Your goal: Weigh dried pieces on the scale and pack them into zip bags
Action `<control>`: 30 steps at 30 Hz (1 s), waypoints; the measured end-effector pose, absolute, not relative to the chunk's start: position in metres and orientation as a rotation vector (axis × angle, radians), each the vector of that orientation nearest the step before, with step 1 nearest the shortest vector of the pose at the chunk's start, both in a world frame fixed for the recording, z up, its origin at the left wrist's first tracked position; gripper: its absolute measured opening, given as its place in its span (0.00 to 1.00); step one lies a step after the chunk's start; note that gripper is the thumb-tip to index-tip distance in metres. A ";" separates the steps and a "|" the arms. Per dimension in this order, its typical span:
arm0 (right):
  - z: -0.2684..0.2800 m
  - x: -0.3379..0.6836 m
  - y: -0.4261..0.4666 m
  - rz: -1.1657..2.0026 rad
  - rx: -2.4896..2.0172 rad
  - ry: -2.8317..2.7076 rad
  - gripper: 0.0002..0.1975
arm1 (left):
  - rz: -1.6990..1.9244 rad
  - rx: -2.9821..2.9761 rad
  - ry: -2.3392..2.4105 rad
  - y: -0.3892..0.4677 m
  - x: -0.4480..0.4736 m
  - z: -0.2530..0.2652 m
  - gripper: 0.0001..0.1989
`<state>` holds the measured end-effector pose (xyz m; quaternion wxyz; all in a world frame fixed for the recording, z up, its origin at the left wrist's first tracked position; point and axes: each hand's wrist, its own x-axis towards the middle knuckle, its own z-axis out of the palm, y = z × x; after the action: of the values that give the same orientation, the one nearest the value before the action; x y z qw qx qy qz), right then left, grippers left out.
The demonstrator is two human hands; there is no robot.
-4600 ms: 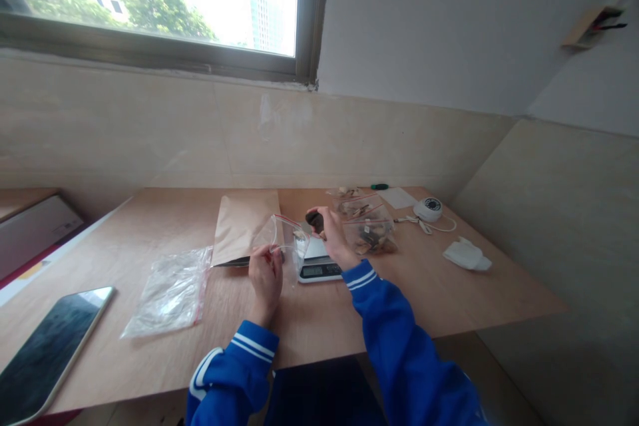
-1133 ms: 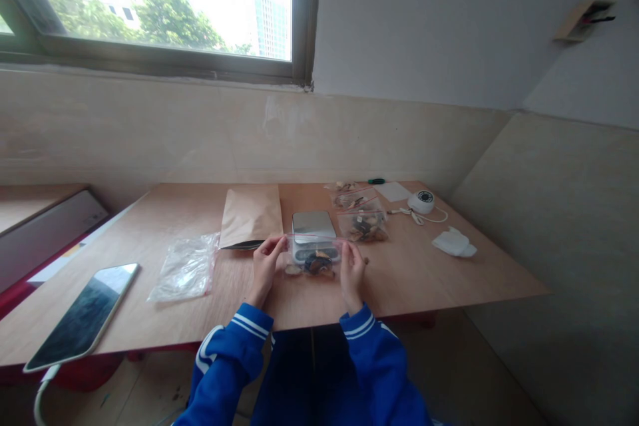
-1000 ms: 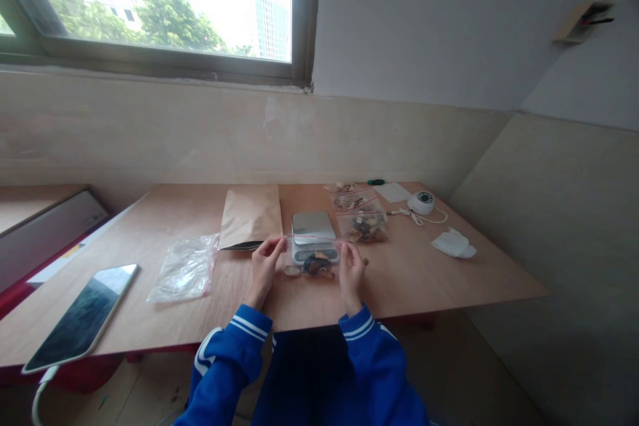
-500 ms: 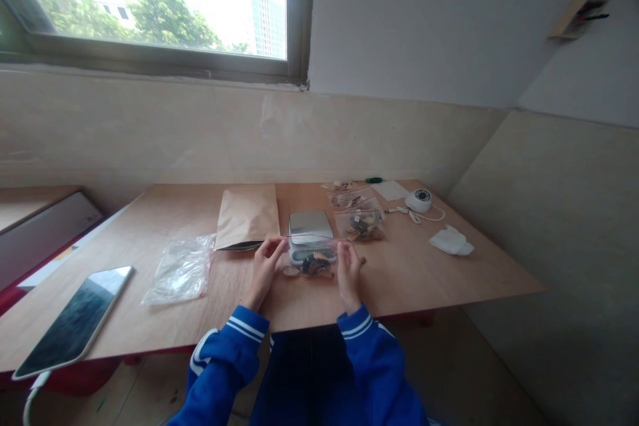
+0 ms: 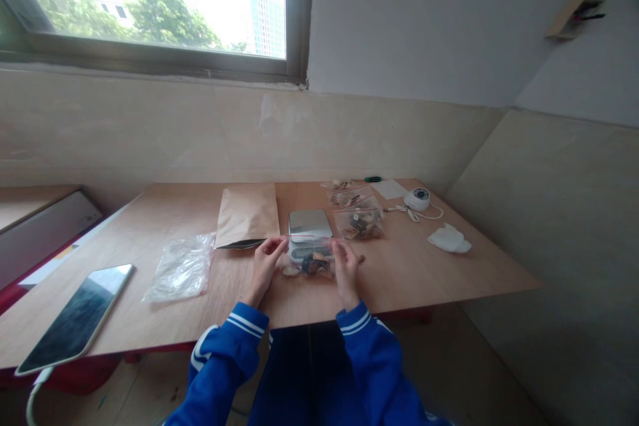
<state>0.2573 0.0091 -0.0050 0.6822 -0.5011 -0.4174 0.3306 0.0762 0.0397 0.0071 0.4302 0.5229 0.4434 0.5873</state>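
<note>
Between my hands is a clear zip bag (image 5: 309,265) with a red seal line, holding dark and tan dried pieces. My left hand (image 5: 267,263) pinches its upper left corner. At the upper right end of the seal, my right hand (image 5: 345,266) is closed on the bag too. Just behind it lies a flat scale (image 5: 309,222) with a silver plate; its front part shows through the clear plastic. A small brown piece (image 5: 362,259) rests on the table beside my right hand.
Left of the scale lie a brown paper pouch (image 5: 248,216), a clear plastic bag (image 5: 180,269) and a phone (image 5: 77,319) on a cable. Several filled zip bags (image 5: 359,223), a white camera (image 5: 416,199) and a crumpled white tissue (image 5: 449,239) are to the right.
My right hand has shifted slightly left, and the zip bag's seal sags less tautly between my hands. Both hands keep their hold on it.
</note>
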 end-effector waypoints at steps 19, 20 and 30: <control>0.010 0.252 0.007 0.187 -1.228 -1.175 0.16 | 1.640 1.505 1.142 0.035 0.077 0.006 0.11; 0.020 0.249 0.005 0.077 -1.235 -1.287 0.16 | 1.663 1.558 1.163 0.033 0.077 0.006 0.10; 0.085 0.228 0.026 -0.073 -1.237 -2.321 0.10 | 1.758 1.808 1.164 0.029 0.076 0.003 0.07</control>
<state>0.2279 0.0259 0.0846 0.2525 -0.4551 -0.8535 -0.0267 0.0761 0.0292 0.0032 0.1809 0.6403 0.4120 0.6225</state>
